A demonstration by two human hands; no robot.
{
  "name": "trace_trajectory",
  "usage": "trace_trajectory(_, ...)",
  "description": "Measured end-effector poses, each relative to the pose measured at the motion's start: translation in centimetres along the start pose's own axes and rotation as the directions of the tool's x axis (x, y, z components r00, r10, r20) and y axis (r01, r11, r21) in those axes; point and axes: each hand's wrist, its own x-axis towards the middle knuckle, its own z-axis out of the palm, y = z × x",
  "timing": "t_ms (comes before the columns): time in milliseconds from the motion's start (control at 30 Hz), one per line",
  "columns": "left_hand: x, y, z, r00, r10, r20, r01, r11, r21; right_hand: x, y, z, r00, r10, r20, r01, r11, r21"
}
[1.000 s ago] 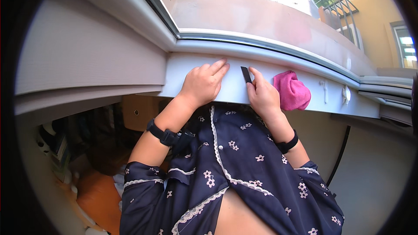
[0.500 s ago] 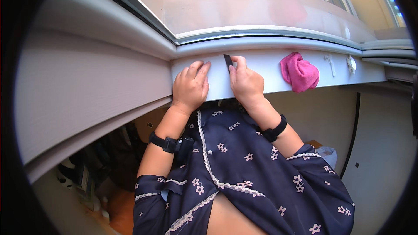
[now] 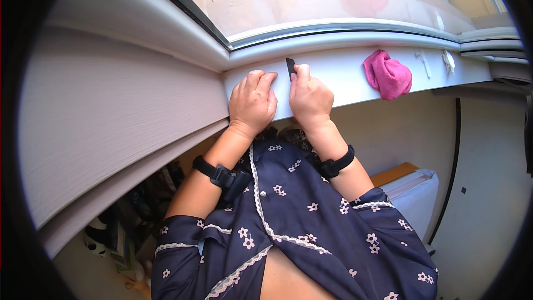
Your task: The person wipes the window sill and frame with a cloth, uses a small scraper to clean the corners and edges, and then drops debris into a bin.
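Observation:
In my right hand [image 3: 311,99] is a flat black strip-like piece [image 3: 290,66], pinched between thumb and fingers, its slanted end pointing away from me over the white windowsill [image 3: 338,64]. What it is exactly I cannot make out. Just left of it my left hand [image 3: 252,100] rests on the sill near the corner, fingers bent but apart, with nothing visible in it. Its index fingertip lies close to the black piece, with a small gap between. Farther right on the sill is a crumpled pink cloth [image 3: 388,76].
Beyond the cloth lie a thin white stick-like item [image 3: 425,65] and a small white object [image 3: 448,62]. The window frame [image 3: 344,39] runs along the far side; a grey panelled surface [image 3: 122,111] borders the left. A pale-covered box-like item [image 3: 411,194] stands below at right.
The whole view has shifted a little. My right hand, with the black piece, has come slightly left along the sill, so the gap to my left hand is narrower. The cloth stays put.

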Motion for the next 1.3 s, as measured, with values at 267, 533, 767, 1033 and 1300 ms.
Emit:
trace_trajectory(267,0.2,-0.1,-0.1,1.0,-0.01,0.012,0.011,0.999,-0.038,0.0,0.1,0.4,0.997,0.031,-0.065,-0.029,0.999,0.024)
trace_trajectory(533,0.1,-0.4,0.4,1.0,-0.001,0.025,0.001,1.0,-0.02,-0.2,0.4,0.5,0.999,-0.002,-0.048,0.003,1.0,0.018)
trace_trajectory(767,0.0,-0.1,0.4,1.0,-0.022,0.014,0.022,1.0,-0.004,-0.1,0.3,0.7,1.0,0.005,-0.019,-0.005,1.0,-0.011)
trace_trajectory(1033,-0.2,-0.7,1.0,0.999,0.008,-0.035,-0.007,1.0,0.027,-0.1,0.2,0.5,1.0,-0.014,-0.008,0.014,1.0,0.005)
trace_trajectory(1300,0.0,-0.3,0.9,0.999,0.013,-0.037,-0.013,1.0,0.002,0.1,0.5,0.9,0.992,-0.115,-0.06,0.11,0.991,-0.074)
